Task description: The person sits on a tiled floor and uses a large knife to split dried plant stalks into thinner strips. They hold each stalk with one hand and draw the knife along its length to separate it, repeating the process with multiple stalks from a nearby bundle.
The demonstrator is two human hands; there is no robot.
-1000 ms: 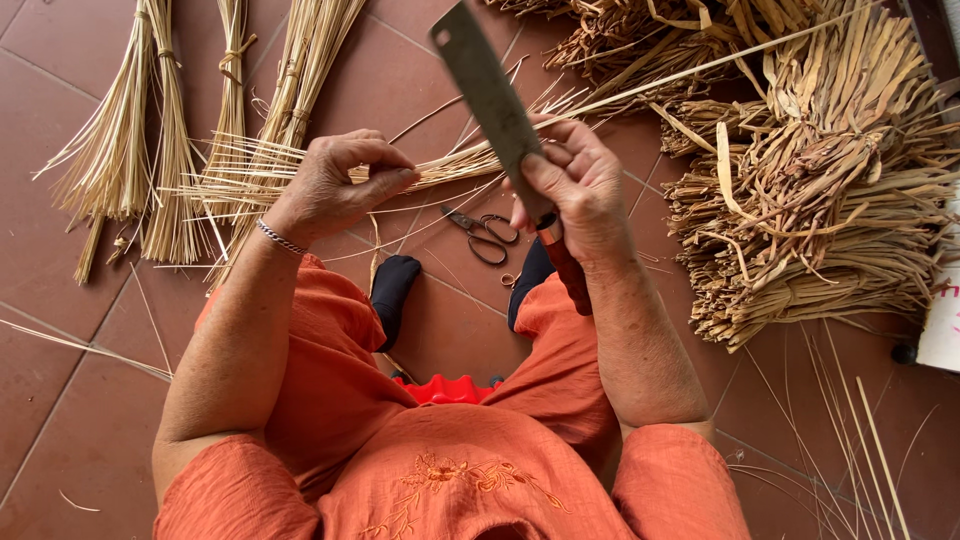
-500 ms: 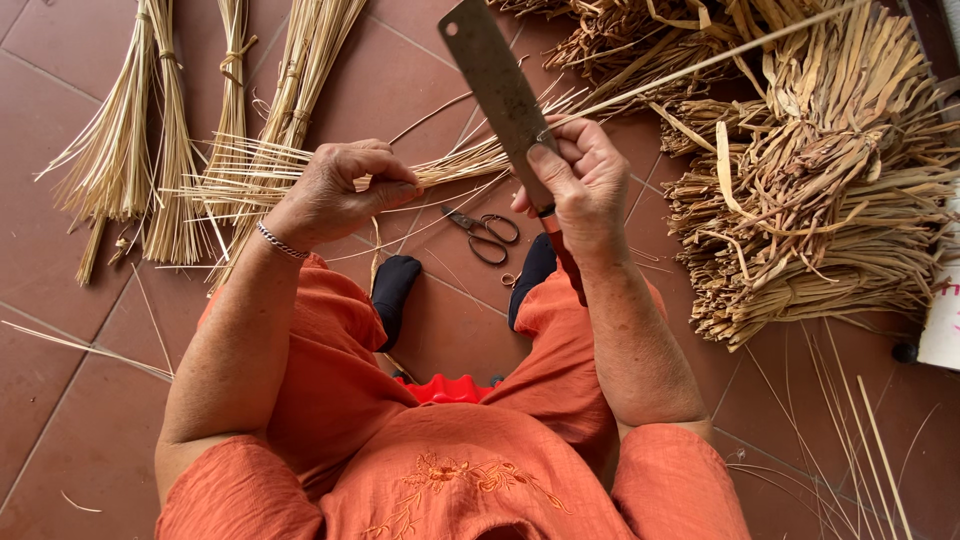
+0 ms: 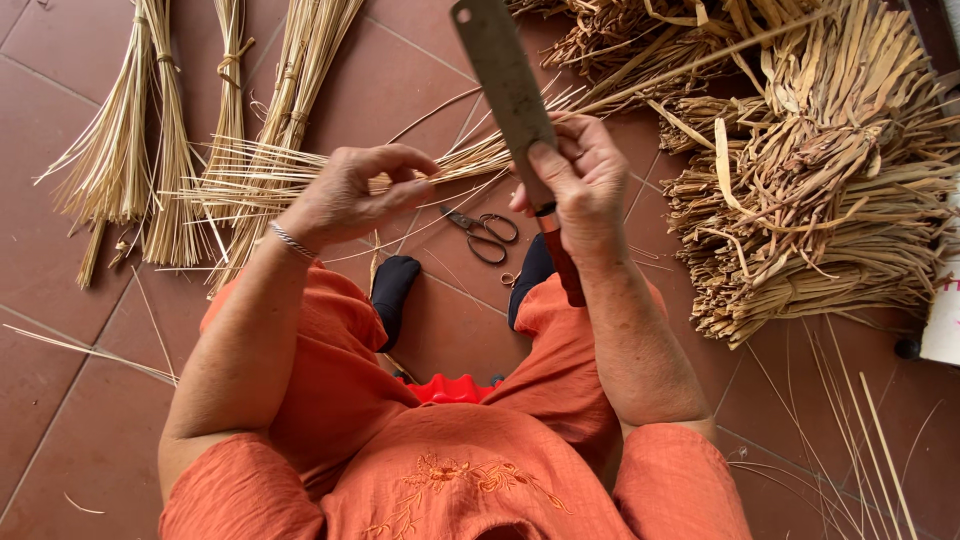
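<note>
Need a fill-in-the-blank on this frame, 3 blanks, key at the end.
1. The right hand grips a flat metal ____ with a red handle.
2. The left hand pinches thin ____ strips.
3. A pair of ____ lies on the tiled floor between the hands.

Missing words: blade; straw; scissors

Only one thing of that kind shows: at the far right edge of the view, on the terracotta tiled floor [image 3: 60, 400] beside the heap of dried flat reed strips [image 3: 820, 190], stands a white package or sack [image 3: 942, 320] with small red markings. It is cut off by the frame, so its shape is unclear.
</note>
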